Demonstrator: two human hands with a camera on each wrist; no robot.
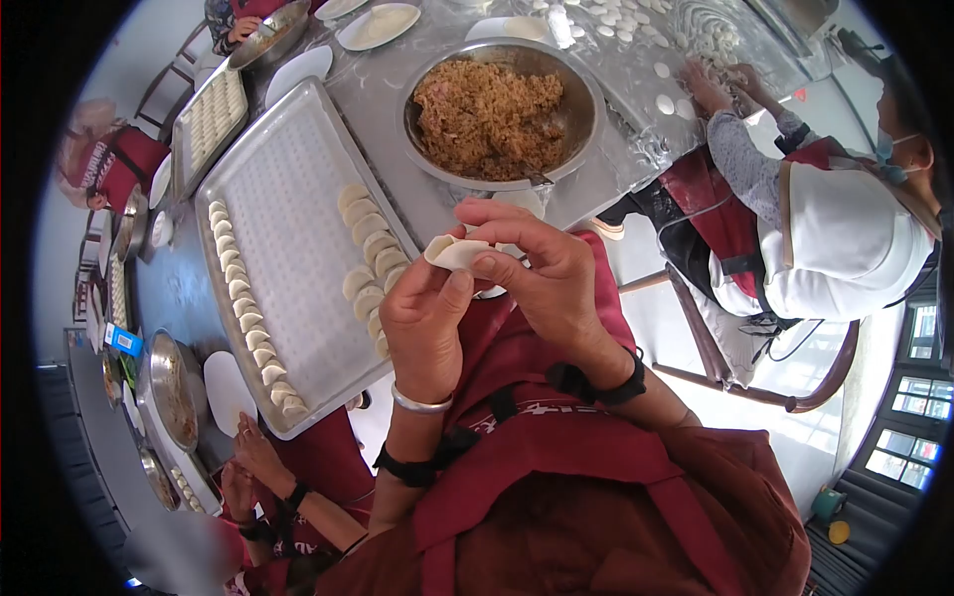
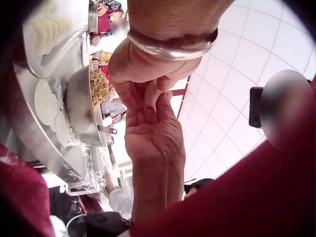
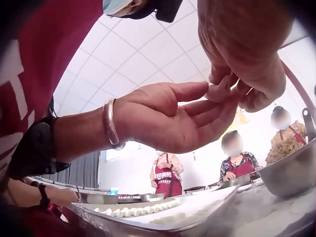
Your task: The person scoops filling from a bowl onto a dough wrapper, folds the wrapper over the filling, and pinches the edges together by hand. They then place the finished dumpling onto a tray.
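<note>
A partly folded dumpling (image 1: pixel 456 252) of pale dough is held up over my lap, just short of the metal bowl. My left hand (image 1: pixel 422 323), with a silver bangle at its wrist, grips the dumpling from the left side. From the right, my right hand (image 1: pixel 547 268) pinches its edge between thumb and fingers. In the right wrist view the dough (image 3: pixel 218 92) shows between the fingertips of both hands. Fingers cover most of it in the left wrist view. Meat-coloured filling (image 1: pixel 487 114) fills much of the bowl (image 1: pixel 584 104).
A large metal tray (image 1: pixel 288 189) lies left of the bowl, with finished dumplings (image 1: pixel 243 303) lined along its left side and more dumplings (image 1: pixel 373 238) along its right. Dough wrappers (image 1: pixel 664 103) lie on the floured table. Another person (image 1: pixel 845 219) works at the right.
</note>
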